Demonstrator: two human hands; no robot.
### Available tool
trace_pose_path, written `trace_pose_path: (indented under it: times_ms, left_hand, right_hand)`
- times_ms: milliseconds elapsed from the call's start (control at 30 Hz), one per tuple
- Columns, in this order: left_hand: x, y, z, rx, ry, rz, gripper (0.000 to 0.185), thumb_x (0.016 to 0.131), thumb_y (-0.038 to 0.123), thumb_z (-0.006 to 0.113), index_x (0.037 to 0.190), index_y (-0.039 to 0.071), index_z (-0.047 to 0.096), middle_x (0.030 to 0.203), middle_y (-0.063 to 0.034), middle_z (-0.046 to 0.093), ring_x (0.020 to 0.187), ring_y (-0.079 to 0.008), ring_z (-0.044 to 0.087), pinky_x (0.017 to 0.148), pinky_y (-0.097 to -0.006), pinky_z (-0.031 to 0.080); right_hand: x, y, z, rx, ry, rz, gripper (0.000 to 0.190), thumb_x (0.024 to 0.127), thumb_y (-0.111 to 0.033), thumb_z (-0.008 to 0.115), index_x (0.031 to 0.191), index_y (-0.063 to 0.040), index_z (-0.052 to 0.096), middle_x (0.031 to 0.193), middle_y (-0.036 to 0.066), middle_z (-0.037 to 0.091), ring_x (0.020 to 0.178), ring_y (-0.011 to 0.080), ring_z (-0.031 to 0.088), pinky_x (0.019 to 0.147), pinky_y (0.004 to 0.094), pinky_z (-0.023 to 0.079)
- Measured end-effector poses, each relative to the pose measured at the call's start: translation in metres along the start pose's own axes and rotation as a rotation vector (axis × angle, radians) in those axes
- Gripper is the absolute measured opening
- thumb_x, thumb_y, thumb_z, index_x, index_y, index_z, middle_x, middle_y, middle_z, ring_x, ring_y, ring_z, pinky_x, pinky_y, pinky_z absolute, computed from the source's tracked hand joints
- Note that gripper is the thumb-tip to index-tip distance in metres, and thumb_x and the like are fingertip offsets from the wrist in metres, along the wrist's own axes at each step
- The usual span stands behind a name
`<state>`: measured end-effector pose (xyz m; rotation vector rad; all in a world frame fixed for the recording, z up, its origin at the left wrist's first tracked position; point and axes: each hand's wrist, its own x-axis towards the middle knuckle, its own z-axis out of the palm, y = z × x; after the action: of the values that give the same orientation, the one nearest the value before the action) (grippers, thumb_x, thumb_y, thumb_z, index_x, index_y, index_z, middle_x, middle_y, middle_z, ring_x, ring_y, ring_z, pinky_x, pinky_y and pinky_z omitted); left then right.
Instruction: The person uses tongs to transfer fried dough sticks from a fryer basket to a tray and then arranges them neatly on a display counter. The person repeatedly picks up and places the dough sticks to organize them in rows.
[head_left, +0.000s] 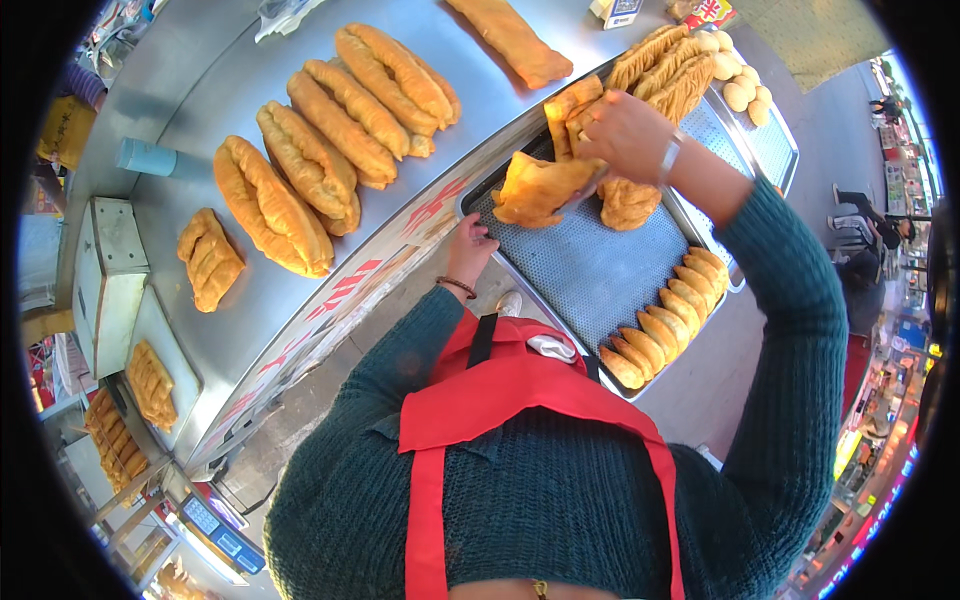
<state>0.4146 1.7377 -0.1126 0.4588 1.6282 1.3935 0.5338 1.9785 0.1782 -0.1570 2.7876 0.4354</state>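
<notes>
Over the perforated metal tray (577, 255), my right hand (626, 136) grips a metal tool (586, 187), blurred and mostly hidden, perhaps tongs. At the tool's end is a golden piece of fried dough (536, 187), tilted above the tray. Just beneath my right hand sits a rounded fried piece (630, 204), and upright fried sticks (561, 120) stand behind it. My left hand (471, 253) is by the tray's left rim, its fingers partly curled; whether it grips the rim is unclear. A row of small oval fried cakes (667, 315) lines the tray's near right side.
On the steel counter (217, 97) at left lie several long fried dough sticks (292, 157) and a slit flat piece (210, 259). Braided twists (667, 71) and pale round balls (739, 79) occupy the far right. A light blue cup (146, 156) and metal box (112, 285) stand left.
</notes>
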Motion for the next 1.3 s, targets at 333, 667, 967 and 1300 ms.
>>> trace_pose_path:
  times_ms: [333,667,967,1300]
  left_hand:
    - [0.025,0.057,0.019,0.266,-0.053,0.007,0.102,0.064,0.025,0.084,0.143,0.006,0.022,0.136,-0.0201,0.027,0.111,-0.0284,0.051,0.092,-0.0346,0.047]
    - [0.030,0.058,0.040,0.511,-0.041,0.192,0.050,0.063,0.023,0.081,0.105,0.002,0.061,0.100,-0.0141,0.057,0.092,-0.0264,0.054,0.080,-0.0354,0.047]
    - [0.029,0.063,0.027,0.739,-0.050,0.431,0.027,0.077,0.021,0.069,0.097,0.004,0.064,0.092,-0.0180,0.061,0.089,-0.0374,0.058,0.078,-0.0435,0.048]
    - [0.040,0.055,0.019,0.784,-0.017,0.600,0.027,0.078,0.020,0.067,0.098,0.003,0.062,0.084,-0.0159,0.065,0.078,-0.0330,0.063,0.069,-0.0413,0.050]
  right_hand:
    - [0.085,0.038,0.006,-0.274,0.066,-0.040,0.026,0.074,-0.018,0.061,0.100,-0.017,0.064,0.101,-0.002,0.059,0.100,0.0149,0.050,0.086,0.0309,0.035]
    - [0.023,0.018,-0.006,-0.263,0.183,0.267,0.026,0.078,-0.019,0.058,0.103,-0.015,0.060,0.094,-0.003,0.057,0.095,0.0143,0.052,0.084,0.0294,0.038]
    - [-0.024,0.010,-0.019,-0.249,0.315,0.229,0.032,0.079,-0.011,0.054,0.111,-0.014,0.058,0.091,-0.001,0.054,0.092,0.0156,0.051,0.088,0.0303,0.038]
    - [-0.022,0.019,-0.017,-0.248,0.413,0.136,0.029,0.079,-0.010,0.054,0.106,-0.015,0.060,0.092,0.000,0.056,0.093,0.0180,0.052,0.096,0.0330,0.036]
